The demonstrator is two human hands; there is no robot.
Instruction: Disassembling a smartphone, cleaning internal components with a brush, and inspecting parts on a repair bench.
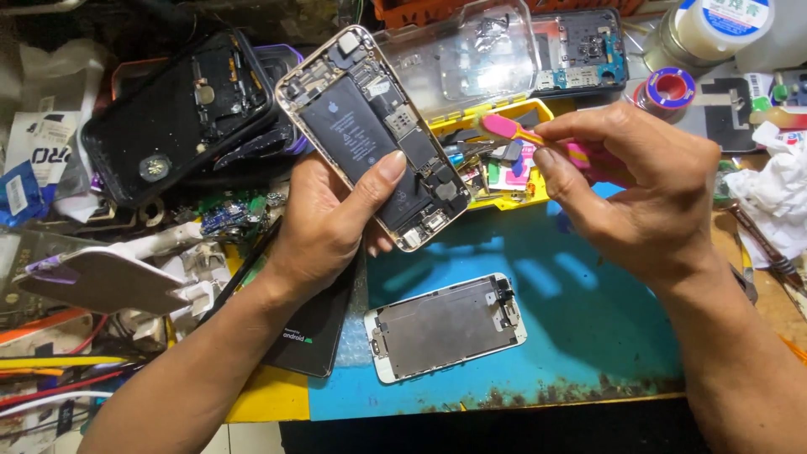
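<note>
An opened smartphone (374,139), its back shell exposing a black battery and circuit boards, sits tilted at upper centre of the frame, gripped along its edges by the left hand (324,223) with the thumb pressed across the battery. The right hand (639,189), at centre right, pinches a pink-headed brush (504,129) between thumb and fingertips, its head just beside the phone's right edge. A slip of the brush could snag the small connectors and flex cables lying bare inside, and the one-handed hold leaves the phone free to drop onto the blue mat (580,328). Below, a detached screen panel (445,326) lies face down on that mat. Behind, a yellow tray (538,113) holds small parts and cards; a clear plastic lid (458,59) stands over it. Another gutted black phone (176,113) rests upper left.
</note>
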